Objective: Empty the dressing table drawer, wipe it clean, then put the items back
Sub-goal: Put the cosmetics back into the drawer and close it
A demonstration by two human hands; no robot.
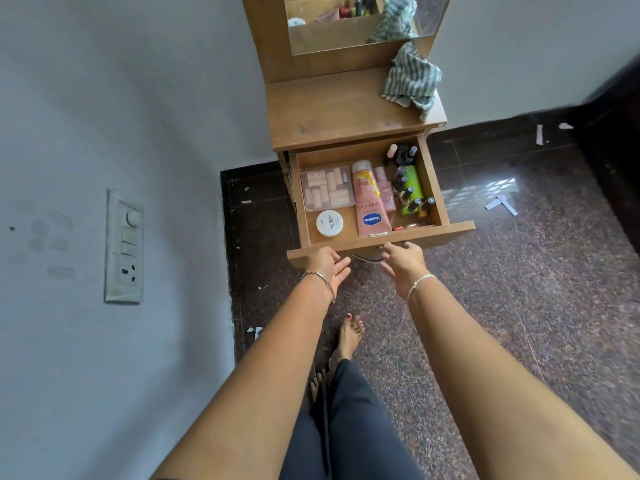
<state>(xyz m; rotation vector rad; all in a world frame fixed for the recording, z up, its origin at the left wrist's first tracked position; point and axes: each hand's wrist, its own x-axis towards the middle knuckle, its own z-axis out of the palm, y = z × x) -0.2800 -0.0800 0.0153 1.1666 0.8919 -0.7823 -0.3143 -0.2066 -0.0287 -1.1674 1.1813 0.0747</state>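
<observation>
The wooden dressing table's drawer (433, 233) stands pulled out. Inside lie a clear case of press-on nails (326, 188), a round white jar (329, 223), a pink Vaseline tube (370, 206), a smaller pink bottle (385, 188), a green bottle (414, 185) and several nail polish bottles (403, 157). My left hand (327, 268) hovers open just in front of the drawer's front panel. My right hand (403, 263) is at the panel near the metal handle (369, 259), fingers relaxed, holding nothing. A striped green-grey cloth (412, 81) lies crumpled on the table top (329, 112).
A mirror (360, 22) rises behind the table top. A white wall with a switch panel (124, 247) stands on the left. The dark granite floor (519, 271) spreads to the right with paper scraps (502, 204) on it. My bare foot (348, 337) is below the drawer.
</observation>
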